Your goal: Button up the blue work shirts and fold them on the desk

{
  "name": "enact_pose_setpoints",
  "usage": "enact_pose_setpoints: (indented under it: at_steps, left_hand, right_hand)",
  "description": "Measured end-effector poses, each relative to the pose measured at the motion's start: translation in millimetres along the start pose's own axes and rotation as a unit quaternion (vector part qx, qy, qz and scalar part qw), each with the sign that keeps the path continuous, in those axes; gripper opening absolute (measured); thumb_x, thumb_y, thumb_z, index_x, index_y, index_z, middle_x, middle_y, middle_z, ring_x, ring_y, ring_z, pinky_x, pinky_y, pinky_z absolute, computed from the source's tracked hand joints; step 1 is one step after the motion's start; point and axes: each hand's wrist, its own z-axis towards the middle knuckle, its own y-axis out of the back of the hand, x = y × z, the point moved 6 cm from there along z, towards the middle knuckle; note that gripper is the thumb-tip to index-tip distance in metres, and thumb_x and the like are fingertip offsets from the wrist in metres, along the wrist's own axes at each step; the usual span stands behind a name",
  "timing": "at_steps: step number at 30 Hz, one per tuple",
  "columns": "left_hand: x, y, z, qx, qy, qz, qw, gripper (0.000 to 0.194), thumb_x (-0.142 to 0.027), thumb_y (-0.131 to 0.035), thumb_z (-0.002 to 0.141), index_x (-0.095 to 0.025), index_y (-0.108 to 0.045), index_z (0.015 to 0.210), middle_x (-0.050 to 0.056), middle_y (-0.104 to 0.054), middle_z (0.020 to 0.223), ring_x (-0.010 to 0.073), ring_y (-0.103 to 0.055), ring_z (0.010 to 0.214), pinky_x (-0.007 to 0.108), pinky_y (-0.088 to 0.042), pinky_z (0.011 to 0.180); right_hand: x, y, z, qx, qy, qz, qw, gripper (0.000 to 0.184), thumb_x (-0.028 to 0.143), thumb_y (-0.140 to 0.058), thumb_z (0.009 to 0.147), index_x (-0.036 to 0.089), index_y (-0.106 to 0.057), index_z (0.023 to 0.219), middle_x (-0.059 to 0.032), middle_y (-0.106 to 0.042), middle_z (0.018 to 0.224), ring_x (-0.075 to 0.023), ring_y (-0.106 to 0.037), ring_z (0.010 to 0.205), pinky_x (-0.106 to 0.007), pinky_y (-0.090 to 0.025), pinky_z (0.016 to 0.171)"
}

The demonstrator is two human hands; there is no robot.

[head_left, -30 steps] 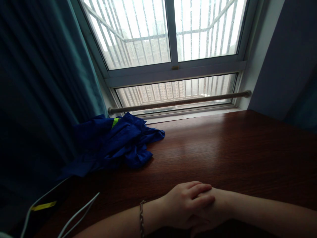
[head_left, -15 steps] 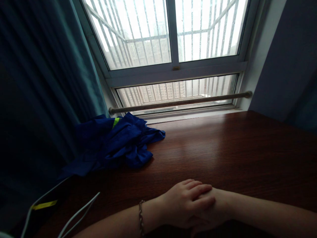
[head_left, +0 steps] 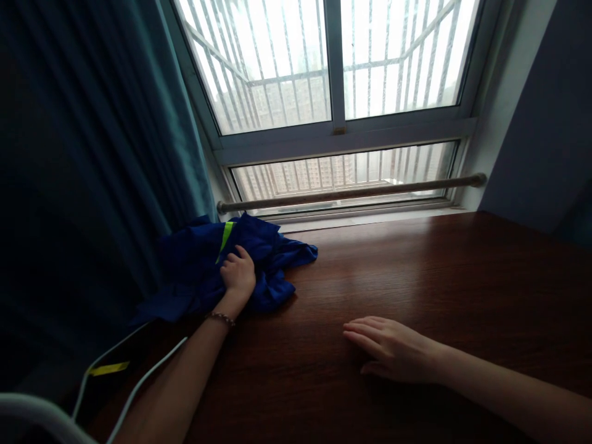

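A crumpled blue garment (head_left: 272, 287) with a yellow-green stripe lies in a heap on the left of the brown wooden table (head_left: 370, 265). On top of it is my left hand (head_left: 239, 271), its fingers curled into the fabric beside the stripe; the fingertips are partly hidden. A beaded bracelet (head_left: 221, 318) circles the left wrist. My right hand (head_left: 393, 348) rests low over the table to the right, palm down, fingers stretched out and holding nothing.
A barred window (head_left: 340, 123) with a horizontal rail (head_left: 351, 193) stands behind the table. A blue curtain (head_left: 152, 154) hangs at the left, close to the garment. White cables (head_left: 148, 379), one with a yellow tag (head_left: 109, 369), run along the lower left.
My hands were laid one over the other near the front; now they are apart. The left has reached forward and left onto the garment, and more of its stripe shows.
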Motion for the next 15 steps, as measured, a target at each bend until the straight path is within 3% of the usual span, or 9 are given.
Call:
enact_pose_setpoints:
  at_steps: [3,5,7,9,11,13,15]
  left_hand:
    - [4,-7.6,6,0.015,-0.006,-0.014,1.000,0.036,-0.014,-0.035,0.080,0.005,-0.041,0.110,0.023,-0.057,0.087,0.0352,-0.057,0.084,0.045,-0.042,0.069]
    - [-14,-4.3,3,0.026,-0.027,-0.063,0.997,0.030,-0.019,-0.040,0.080,-0.002,-0.048,0.102,0.016,-0.060,0.080,0.0306,-0.059,0.078,0.041,-0.044,0.069]
    - [-44,7.5,-9,0.030,-0.054,-0.207,0.976,0.029,-0.024,-0.045,0.079,-0.008,-0.050,0.103,0.012,-0.062,0.083,0.0263,-0.060,0.081,0.037,-0.045,0.073]
    - [-79,25.7,-33,0.043,-0.100,-0.445,0.889,0.035,-0.026,-0.047,0.080,-0.014,-0.046,0.113,0.010,-0.059,0.104,0.0226,-0.057,0.096,0.034,-0.043,0.084]
    - [-111,37.8,-64,0.122,-0.114,-0.597,0.784,0.046,-0.029,-0.052,0.079,-0.018,-0.039,0.121,0.008,-0.052,0.119,0.0211,-0.050,0.108,0.033,-0.039,0.093]
    - [-140,42.6,-98,0.276,-0.126,-0.668,0.680,0.058,-0.028,-0.059,0.075,-0.020,-0.032,0.126,0.009,-0.048,0.125,0.0213,-0.047,0.112,0.035,-0.038,0.095]
    - [-159,45.3,-131,0.442,-0.145,-0.668,0.580,0.065,-0.025,-0.065,0.071,-0.020,-0.032,0.126,0.011,-0.049,0.122,0.0224,-0.049,0.110,0.038,-0.040,0.093]
  right_hand:
    - [1,0,1,0.001,-0.013,0.006,1.000,0.054,0.036,-0.051,0.082,0.010,-0.039,0.127,-0.0147,-0.048,0.125,-0.0247,-0.046,0.113,-0.037,-0.041,0.094]
    - [-1,2,1,-0.013,-0.025,0.016,0.999,0.052,0.036,-0.051,0.081,0.012,-0.040,0.126,-0.0137,-0.050,0.123,-0.0244,-0.046,0.112,-0.038,-0.041,0.093]
    - [-9,5,0,-0.054,-0.056,0.040,0.996,0.050,0.035,-0.051,0.082,0.015,-0.040,0.126,-0.0125,-0.052,0.121,-0.0231,-0.047,0.111,-0.037,-0.042,0.093]
    - [-27,12,-5,-0.146,-0.133,0.069,0.978,0.048,0.034,-0.049,0.083,0.017,-0.038,0.126,-0.0115,-0.052,0.119,-0.0217,-0.049,0.109,-0.036,-0.043,0.092]
    - [-49,23,-17,-0.262,-0.234,0.086,0.932,0.044,0.034,-0.046,0.084,0.019,-0.036,0.124,-0.0109,-0.052,0.117,-0.0215,-0.050,0.107,-0.038,-0.043,0.090]
    - [-66,34,-29,-0.356,-0.303,0.076,0.881,0.042,0.036,-0.044,0.084,0.020,-0.036,0.122,-0.0111,-0.049,0.118,-0.0230,-0.047,0.110,-0.042,-0.040,0.093]
    - [-73,46,-36,-0.414,-0.317,0.047,0.852,0.043,0.037,-0.044,0.084,0.020,-0.037,0.122,-0.0116,-0.045,0.123,-0.0244,-0.041,0.116,-0.045,-0.034,0.097]
